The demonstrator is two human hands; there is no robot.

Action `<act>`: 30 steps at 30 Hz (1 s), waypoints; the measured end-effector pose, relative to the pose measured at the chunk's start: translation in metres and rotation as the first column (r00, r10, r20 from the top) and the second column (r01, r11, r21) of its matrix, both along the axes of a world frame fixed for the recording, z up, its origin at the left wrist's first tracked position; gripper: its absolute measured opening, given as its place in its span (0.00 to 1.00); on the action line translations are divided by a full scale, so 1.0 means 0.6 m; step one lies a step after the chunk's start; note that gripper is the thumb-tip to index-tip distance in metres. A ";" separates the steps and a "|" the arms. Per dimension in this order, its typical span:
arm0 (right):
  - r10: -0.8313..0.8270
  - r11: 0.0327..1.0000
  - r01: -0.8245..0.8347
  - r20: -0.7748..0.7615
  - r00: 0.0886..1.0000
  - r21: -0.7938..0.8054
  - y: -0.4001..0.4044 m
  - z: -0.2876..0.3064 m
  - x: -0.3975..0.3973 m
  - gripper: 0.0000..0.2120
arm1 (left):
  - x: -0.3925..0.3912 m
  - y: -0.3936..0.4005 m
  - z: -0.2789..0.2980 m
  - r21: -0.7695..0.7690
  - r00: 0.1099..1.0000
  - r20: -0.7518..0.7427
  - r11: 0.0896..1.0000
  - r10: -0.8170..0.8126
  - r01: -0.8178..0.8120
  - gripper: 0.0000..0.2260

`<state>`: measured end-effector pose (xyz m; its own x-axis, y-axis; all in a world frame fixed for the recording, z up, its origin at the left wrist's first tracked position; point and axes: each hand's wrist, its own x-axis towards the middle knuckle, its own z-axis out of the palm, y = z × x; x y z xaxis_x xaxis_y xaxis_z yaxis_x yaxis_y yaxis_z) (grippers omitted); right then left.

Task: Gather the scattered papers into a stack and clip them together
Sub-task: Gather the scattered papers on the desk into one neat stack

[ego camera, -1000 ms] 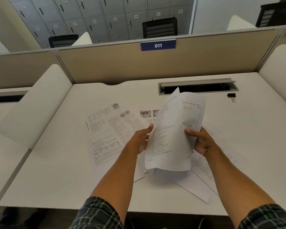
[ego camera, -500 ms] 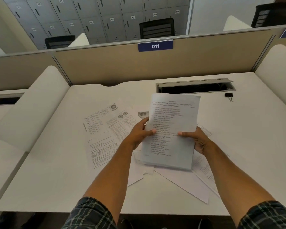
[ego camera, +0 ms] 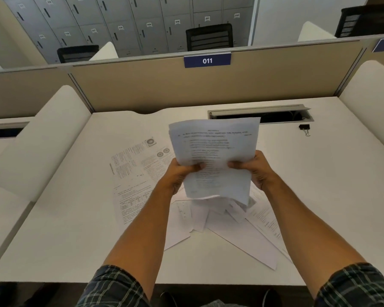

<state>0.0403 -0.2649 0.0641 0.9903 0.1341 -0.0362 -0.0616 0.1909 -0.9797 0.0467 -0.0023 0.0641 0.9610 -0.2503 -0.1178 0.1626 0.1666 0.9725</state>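
Both hands hold a small stack of printed papers [ego camera: 217,151] upright above the white desk [ego camera: 75,229]. My left hand [ego camera: 180,173] grips its left edge with the thumb on the front sheet. My right hand [ego camera: 253,169] grips the right edge the same way. The sheets' lower ends hang uneven just over the desk. More loose papers lie flat: two printed sheets [ego camera: 133,173] to the left, others [ego camera: 248,238] under and right of the stack. A black binder clip [ego camera: 304,128] sits far right near the cable slot.
A cable slot [ego camera: 262,114] with an open lid runs along the desk's back. A beige partition [ego camera: 142,85] labelled 011 closes off the rear. White curved dividers stand at the left [ego camera: 38,142] and right [ego camera: 372,89] sides.
The held sheets were tilted and fanned, then turned to face me as a squared stack. Both hands have risen and moved closer in on the stack's sides.
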 end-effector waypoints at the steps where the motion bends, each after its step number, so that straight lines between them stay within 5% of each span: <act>1: 0.007 1.000 -0.007 0.024 1.000 -0.008 0.004 0.007 0.002 0.19 | 0.002 0.005 0.001 -0.009 1.000 0.016 1.000 0.012 -0.011 0.21; 9: 0.011 0.984 -0.017 -0.034 0.999 -0.179 0.000 -0.032 -0.016 0.21 | -0.020 0.011 -0.050 0.208 0.986 -0.101 0.972 0.129 -0.106 0.23; 15: -0.008 0.984 -0.006 -0.080 0.997 -0.176 -0.028 -0.043 -0.014 0.11 | -0.020 0.010 -0.046 0.184 0.990 -0.052 0.975 0.133 -0.121 0.12; 19: -0.187 0.937 0.119 -0.185 0.965 -0.328 -0.052 -0.066 -0.018 0.12 | -0.017 0.020 -0.050 0.222 0.978 -0.094 0.962 0.185 -0.161 0.12; 21: -0.382 0.838 0.260 -0.175 0.907 -0.480 -0.070 -0.092 -0.025 0.09 | -0.018 0.032 -0.060 0.264 0.962 -0.141 0.946 0.233 -0.190 0.10; 24: -0.590 0.554 0.256 -0.156 0.792 -0.792 -0.101 -0.122 -0.035 0.24 | -0.027 0.053 -0.084 0.278 0.941 -0.201 0.937 0.273 -0.213 0.10; 30: -0.668 0.436 0.101 -0.246 0.702 -0.894 -0.104 -0.130 -0.021 0.49 | -0.041 0.073 -0.114 0.283 0.934 -0.250 0.942 0.254 -0.181 0.13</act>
